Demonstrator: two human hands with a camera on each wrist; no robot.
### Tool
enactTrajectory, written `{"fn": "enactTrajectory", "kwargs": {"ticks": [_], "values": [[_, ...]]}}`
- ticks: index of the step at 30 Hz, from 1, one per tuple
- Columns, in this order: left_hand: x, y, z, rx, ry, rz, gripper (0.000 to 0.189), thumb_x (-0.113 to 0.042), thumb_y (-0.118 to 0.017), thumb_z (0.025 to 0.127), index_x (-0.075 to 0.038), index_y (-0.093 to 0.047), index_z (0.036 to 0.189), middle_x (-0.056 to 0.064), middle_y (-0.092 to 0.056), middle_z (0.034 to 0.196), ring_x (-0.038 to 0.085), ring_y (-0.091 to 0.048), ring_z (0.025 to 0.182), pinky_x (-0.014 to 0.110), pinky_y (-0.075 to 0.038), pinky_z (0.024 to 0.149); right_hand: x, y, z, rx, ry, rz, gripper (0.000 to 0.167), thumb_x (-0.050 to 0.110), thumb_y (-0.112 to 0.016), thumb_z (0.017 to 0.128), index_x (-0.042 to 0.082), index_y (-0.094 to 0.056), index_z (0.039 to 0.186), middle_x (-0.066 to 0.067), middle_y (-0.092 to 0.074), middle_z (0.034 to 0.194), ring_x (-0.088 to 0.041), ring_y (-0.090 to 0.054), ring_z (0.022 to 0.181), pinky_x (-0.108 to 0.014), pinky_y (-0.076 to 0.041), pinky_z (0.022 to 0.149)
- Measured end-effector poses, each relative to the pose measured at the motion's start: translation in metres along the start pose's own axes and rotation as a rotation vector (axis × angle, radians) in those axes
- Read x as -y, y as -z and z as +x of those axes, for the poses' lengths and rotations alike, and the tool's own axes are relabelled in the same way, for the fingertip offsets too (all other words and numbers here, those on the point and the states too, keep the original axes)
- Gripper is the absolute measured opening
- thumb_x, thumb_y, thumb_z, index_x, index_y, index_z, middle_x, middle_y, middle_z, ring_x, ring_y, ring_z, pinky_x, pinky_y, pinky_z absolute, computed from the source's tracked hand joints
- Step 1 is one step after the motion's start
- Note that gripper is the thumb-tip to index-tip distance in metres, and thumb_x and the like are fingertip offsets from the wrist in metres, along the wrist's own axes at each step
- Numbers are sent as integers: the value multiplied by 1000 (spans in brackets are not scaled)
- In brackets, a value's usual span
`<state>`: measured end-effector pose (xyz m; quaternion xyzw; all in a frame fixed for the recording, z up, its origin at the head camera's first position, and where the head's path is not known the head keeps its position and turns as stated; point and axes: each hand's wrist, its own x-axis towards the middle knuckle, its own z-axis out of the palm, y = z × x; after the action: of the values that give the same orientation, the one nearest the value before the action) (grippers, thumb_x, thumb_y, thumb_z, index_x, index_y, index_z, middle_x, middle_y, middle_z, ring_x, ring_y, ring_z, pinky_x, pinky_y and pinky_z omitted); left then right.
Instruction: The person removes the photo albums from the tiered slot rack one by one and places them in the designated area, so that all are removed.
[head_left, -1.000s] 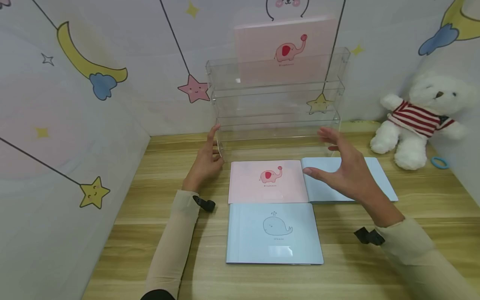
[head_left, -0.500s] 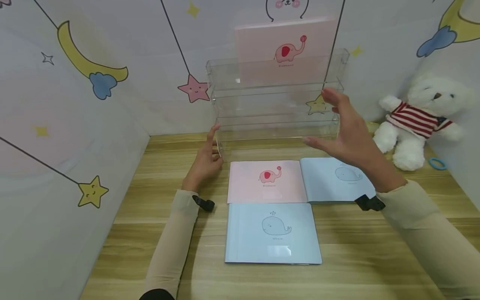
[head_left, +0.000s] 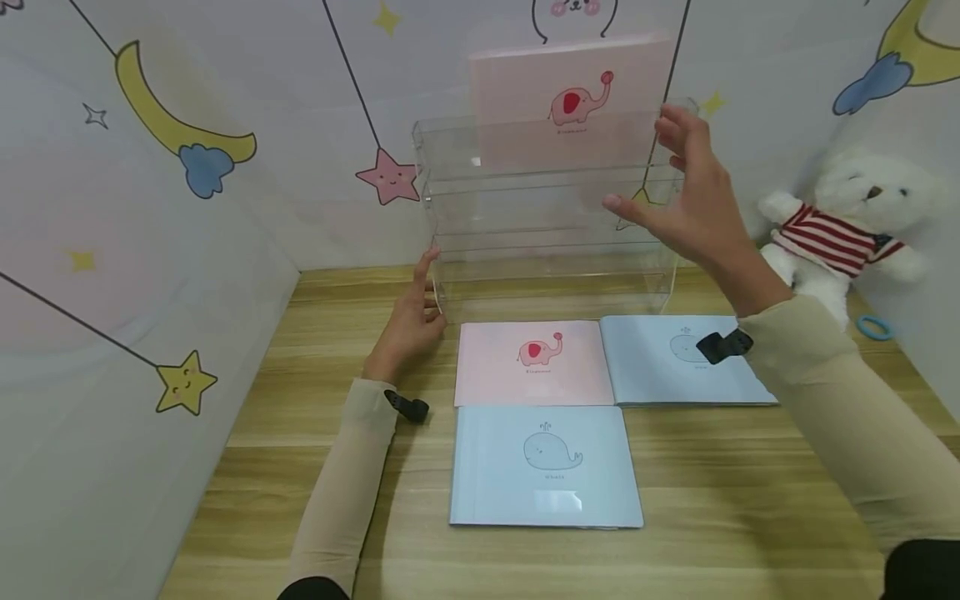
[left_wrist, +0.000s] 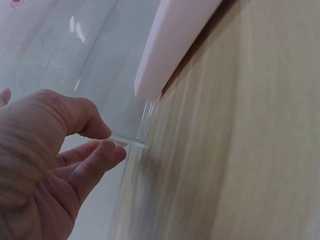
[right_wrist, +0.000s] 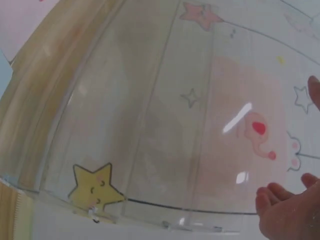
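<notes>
A clear acrylic stepped rack (head_left: 555, 265) stands at the back of the table. In its top tier, a pink elephant book (head_left: 517, 100) leans upright. At the rack's lower left side, my left hand (head_left: 408, 329) pinches the clear panel edge between thumb and fingers, as the left wrist view shows. My right hand (head_left: 701, 200) is raised by the rack's right side, thumb and fingers spread wide, holding nothing. In the right wrist view its fingertips appear beside the pink book's edge; whether they touch anything I cannot tell.
Before the rack lie another pink elephant book (head_left: 487, 367), a blue whale book (head_left: 645, 367) on its right, and another blue whale book (head_left: 495, 467) nearer me. A white teddy bear (head_left: 832, 242) sits at right, beside a blue ring (head_left: 874, 327). Printed walls enclose the table.
My right hand has risen from over the right blue book to the rack's upper right side, staying spread. The left hand keeps its place at the rack's lower left.
</notes>
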<state>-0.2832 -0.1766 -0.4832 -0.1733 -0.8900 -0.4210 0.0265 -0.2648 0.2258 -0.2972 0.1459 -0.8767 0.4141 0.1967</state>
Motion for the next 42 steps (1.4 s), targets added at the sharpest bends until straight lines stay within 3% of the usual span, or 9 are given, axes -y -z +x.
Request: {"fn": "enactTrajectory", "kwargs": {"ticks": [8, 14, 21, 30, 37, 42], "values": [[-1, 0, -1, 6, 4, -9, 114, 7, -67, 91, -54, -7, 166, 24, -60, 134, 42, -73, 117, 57, -63, 99, -1, 5, 23, -31, -74, -40, 104, 38, -86, 89, 28, -21, 170, -2, -33, 178, -19, -31, 165, -42, -27, 137], [-1, 0, -1, 5, -5, 1, 113, 6, -68, 91, -52, -7, 167, 24, -61, 132, 43, -72, 118, 57, -63, 100, -6, 8, 42, -48, -149, -80, 104, 46, -82, 91, 29, -18, 171, -2, -27, 180, -22, -28, 167, -46, -24, 137], [-1, 0, -1, 10, -10, 4, 113, 7, -67, 91, -50, -7, 167, 24, -61, 133, 42, -72, 118, 56, -63, 100, -9, 11, 62, -35, -199, -41, 104, 50, -79, 91, 36, -14, 170, -2, -25, 180, -22, -26, 168, -47, -23, 138], [-1, 3, 0, 12, 2, 7, 112, 6, -67, 92, -53, -7, 166, 25, -61, 134, 42, -72, 120, 57, -63, 101, -6, 12, 80, 12, -176, -65, 104, 52, -79, 90, 41, -11, 168, -5, -34, 176, -24, -26, 168, -50, -22, 138], [-2, 5, 0, 2, -6, 4, 112, 7, -68, 91, -51, -8, 167, 24, -61, 132, 43, -73, 119, 57, -63, 99, 0, 16, 94, 27, -197, -67, 102, 51, -77, 92, 47, -9, 169, 0, -36, 176, -19, -27, 167, -50, -19, 138], [0, 3, -2, 15, -7, -10, 113, 7, -68, 91, -48, -8, 168, 24, -61, 132, 44, -74, 116, 57, -64, 98, 2, 19, 98, 45, -227, -14, 92, 46, -75, 96, 49, -19, 168, 4, -37, 175, -20, -33, 164, -50, -28, 136]]}}
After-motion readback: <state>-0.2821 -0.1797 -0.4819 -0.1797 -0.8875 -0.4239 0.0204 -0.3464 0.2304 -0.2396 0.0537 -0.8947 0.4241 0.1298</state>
